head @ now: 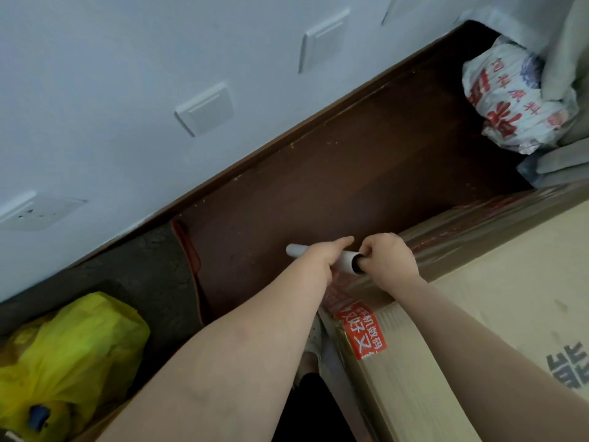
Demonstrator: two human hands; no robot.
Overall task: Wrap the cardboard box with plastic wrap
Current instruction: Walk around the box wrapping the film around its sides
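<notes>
1. Both bare forearms fill the bottom of the head view, reaching forward and up to a grey roll core point(325, 259) held level between the two hands.
2. Left hand point(322, 260) has its grip wrapped over the middle of the core, forefinger stretched along it; the left tip of the core sticks out past the hand.
3. Right hand point(387, 258) has its grip clamped on the right, open end of the core, fingers curled round the tube mouth.
4. Clear plastic wrap point(446, 237) runs from the core along the upper edge of the cardboard box point(478, 314), showing as glossy, wrinkled bands over red print.
5. That box lies at the right, its pale top face largely bare, with a red label point(363, 333) at its near corner just below the hands.
6. Beyond the box edge, the dark brown floor point(334, 186) lies open up to the skirting of the white wall point(127, 74).
7. At the left a yellow bag point(70, 355) sits well apart from the hands; a white printed bag point(516, 100) lies in the far right corner.
</notes>
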